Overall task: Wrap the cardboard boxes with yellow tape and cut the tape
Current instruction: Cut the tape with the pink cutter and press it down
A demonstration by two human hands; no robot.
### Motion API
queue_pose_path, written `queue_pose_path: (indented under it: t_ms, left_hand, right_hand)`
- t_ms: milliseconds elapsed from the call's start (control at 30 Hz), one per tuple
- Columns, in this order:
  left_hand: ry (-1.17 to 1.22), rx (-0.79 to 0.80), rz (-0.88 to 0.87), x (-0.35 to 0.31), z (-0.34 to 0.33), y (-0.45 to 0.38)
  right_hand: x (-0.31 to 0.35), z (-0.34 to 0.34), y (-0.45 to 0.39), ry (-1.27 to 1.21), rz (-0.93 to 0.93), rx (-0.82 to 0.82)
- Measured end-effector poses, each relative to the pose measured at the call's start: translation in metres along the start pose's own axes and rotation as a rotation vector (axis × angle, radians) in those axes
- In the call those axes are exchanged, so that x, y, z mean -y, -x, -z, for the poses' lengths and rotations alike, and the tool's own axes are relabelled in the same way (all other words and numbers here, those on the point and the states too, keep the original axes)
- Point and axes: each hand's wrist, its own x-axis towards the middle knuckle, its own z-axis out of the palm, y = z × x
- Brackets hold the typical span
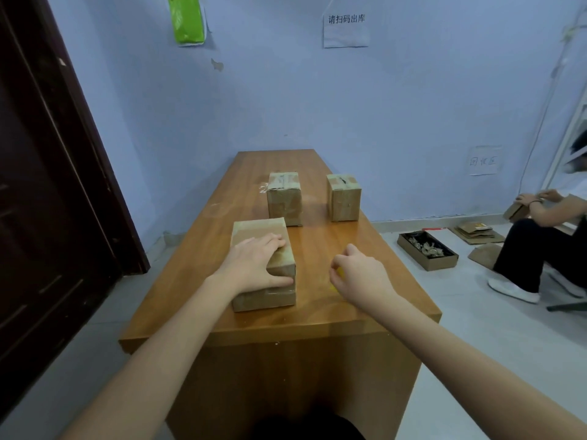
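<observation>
A flat cardboard box (254, 231) lies near the front of the wooden table (365, 249). My left hand (254, 265) rests on top of it with fingers spread, the thumb against its near right side. To the right, my right hand (359, 274) is curled around a yellow thing (339, 274), probably the tape roll, mostly hidden under the fingers, just above the tabletop. Two upright cardboard boxes stand farther back, one in the middle (283, 198) and one to its right (344, 196), both with old tape on top.
A dark door (47, 185) is at the left. On the floor at the right sit an open box of scraps (427, 250) and flattened cardboard (475, 233). A seated person (540, 242) at the far right holds a cardboard piece. The wall is behind the table.
</observation>
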Motion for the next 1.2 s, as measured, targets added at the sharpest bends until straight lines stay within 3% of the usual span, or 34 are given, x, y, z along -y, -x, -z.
queue_pose_path:
  t_ms: [267,533,600,633,733,833,933,1100,1200]
  left_hand:
    - [0.056,0.033,0.041,0.005,0.001,0.014]
    - [0.112,-0.002,0.093,0.042,-0.005,0.039]
    - [0.162,-0.028,0.132,0.044,-0.006,0.044]
    - [0.196,-0.029,0.148,0.044,-0.007,0.046]
    - [0.250,-0.039,0.168,0.040,-0.010,0.047]
    - [0.271,-0.065,0.175,0.037,-0.011,0.047]
    - [0.286,-0.085,0.194,0.036,-0.012,0.048]
    - [0.325,-0.049,0.203,0.036,-0.012,0.049]
    - [0.780,-0.091,0.278,0.037,0.000,0.050]
  right_hand:
    - [0.028,-0.037,-0.009,0.304,0.070,0.106]
    - [0.037,-0.048,-0.006,0.399,0.068,-0.070]
    - [0.048,-0.043,-0.003,0.220,0.091,-0.187]
    - [0.056,-0.038,0.000,0.014,0.107,-0.231]
    - [0.087,-0.031,0.012,-0.669,0.077,-0.018]
    - [0.107,-0.044,0.018,-1.020,-0.004,0.045]
    - [0.110,-0.056,0.024,-1.201,-0.102,0.071]
    - [0.096,-0.051,0.016,-1.170,-0.121,0.126]
    - [0.088,-0.038,0.007,-1.115,-0.081,0.207]
